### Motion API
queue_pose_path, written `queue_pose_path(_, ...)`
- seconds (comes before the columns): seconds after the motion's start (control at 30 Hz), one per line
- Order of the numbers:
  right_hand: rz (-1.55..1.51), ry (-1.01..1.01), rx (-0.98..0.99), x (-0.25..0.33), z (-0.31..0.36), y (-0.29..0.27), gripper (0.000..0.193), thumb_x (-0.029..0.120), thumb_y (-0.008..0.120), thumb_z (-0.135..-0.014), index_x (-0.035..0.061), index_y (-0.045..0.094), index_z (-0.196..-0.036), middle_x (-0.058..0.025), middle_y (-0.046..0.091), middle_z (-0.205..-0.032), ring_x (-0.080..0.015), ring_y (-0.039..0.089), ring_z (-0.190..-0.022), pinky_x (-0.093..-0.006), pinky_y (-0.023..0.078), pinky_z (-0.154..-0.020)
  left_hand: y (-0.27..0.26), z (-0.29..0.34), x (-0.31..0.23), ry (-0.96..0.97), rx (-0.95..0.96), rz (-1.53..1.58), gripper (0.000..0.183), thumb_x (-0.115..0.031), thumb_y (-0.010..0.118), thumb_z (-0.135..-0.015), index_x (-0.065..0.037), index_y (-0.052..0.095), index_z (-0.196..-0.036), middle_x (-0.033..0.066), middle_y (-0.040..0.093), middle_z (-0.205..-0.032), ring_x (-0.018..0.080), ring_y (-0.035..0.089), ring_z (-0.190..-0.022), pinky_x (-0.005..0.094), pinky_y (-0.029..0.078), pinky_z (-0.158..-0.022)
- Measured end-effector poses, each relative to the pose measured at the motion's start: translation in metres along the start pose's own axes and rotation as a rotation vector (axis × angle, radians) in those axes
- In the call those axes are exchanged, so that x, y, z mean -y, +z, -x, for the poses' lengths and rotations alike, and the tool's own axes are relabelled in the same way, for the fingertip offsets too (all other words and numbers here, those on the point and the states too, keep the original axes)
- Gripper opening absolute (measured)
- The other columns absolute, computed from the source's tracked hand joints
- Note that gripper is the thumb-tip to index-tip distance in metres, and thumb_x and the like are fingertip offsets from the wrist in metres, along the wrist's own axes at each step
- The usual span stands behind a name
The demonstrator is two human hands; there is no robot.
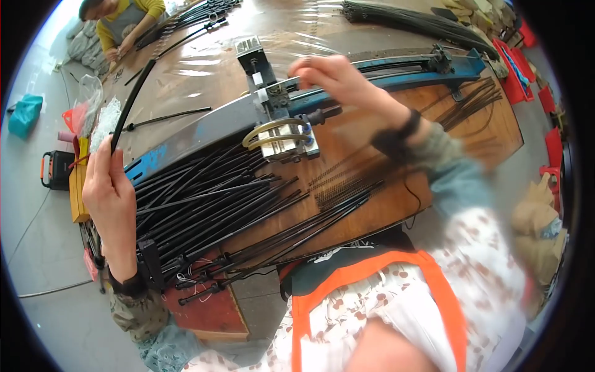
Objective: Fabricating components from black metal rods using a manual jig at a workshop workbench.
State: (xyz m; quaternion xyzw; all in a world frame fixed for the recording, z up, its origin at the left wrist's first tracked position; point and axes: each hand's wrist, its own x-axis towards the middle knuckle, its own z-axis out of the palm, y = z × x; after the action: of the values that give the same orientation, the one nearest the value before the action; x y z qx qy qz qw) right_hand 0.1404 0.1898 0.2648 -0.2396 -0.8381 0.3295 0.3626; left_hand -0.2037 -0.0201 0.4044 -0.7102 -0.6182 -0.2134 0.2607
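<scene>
My left hand [110,192] is closed on the lower end of a black tube [137,93], which slants up and away over the table. My right hand [338,79], its fingers curled together, is above the rail of a long blue-and-grey bench machine [204,131]. What those fingers hold, if anything, is too small to make out. Left of this hand is the machine's clamp block [290,146], with yellowish hoses looped over it. A pile of black tubes [211,192] lies on the near side of the machine, beside my left hand.
Thin springs [344,189] and dark rods lie on the wooden table [365,214]. More rods [409,22] are bundled at the far side. Another person [127,28] works at the far left. Red bins [517,71] stand at the right, a black case [57,170] at the left.
</scene>
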Motion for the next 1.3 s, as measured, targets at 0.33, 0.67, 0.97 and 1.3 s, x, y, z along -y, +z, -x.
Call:
queue_pose_path(0.33,0.141,-0.296,0.154,0.001,-0.087,0.064,0.024,0.033,0.065,-0.094,0.0115,0.075,-0.1,-0.008,0.073,-0.083,-0.021,0.066,-0.071,-0.0327,0.048,-0.081,-0.017,0.052,0.052,-0.279,0.17,-0.038,0.024,-0.005,0.058,-0.098,0.001,0.064,-0.12,0.0177,0.062,-0.087,0.0273,0.059,-0.07,0.0341,0.048,-0.066)
queue_pose_path(0.67,0.733,-0.434,0.047,-0.018,-0.071,0.032,0.004,0.017,0.068,-0.087,0.016,0.068,-0.091,0.0001,0.07,-0.083,-0.0163,0.064,-0.087,-0.039,0.034,-0.094,0.046,0.035,0.068,-0.191,0.201,0.14,0.027,-0.004,0.061,-0.094,-0.006,0.064,-0.121,0.0194,0.064,-0.09,0.0366,0.061,-0.075,0.0393,0.048,-0.067)
queue_pose_path(0.97,1.248,-0.092,-0.083,-0.078,0.098,-0.189,0.008,0.014,0.061,-0.093,0.0103,0.067,-0.097,-0.0018,0.068,-0.094,-0.0216,0.06,-0.106,-0.0421,0.029,-0.112,0.158,-0.02,-0.016,0.185,0.263,0.375,0.018,-0.009,0.06,-0.087,-0.01,0.067,-0.103,0.0128,0.063,-0.082,0.0333,0.065,-0.082,0.0437,0.054,-0.07)
queue_pose_path(1.3,1.179,-0.021,-0.116,-0.119,0.12,-0.187,0.011,0.015,0.057,-0.099,0.0073,0.063,-0.102,-0.008,0.064,-0.094,-0.0233,0.06,-0.104,-0.042,0.03,-0.113,0.203,-0.019,-0.049,0.057,0.287,0.432,0.018,-0.022,0.063,-0.093,-0.005,0.067,-0.089,0.0143,0.065,-0.084,0.0335,0.065,-0.079,0.0431,0.053,-0.071)
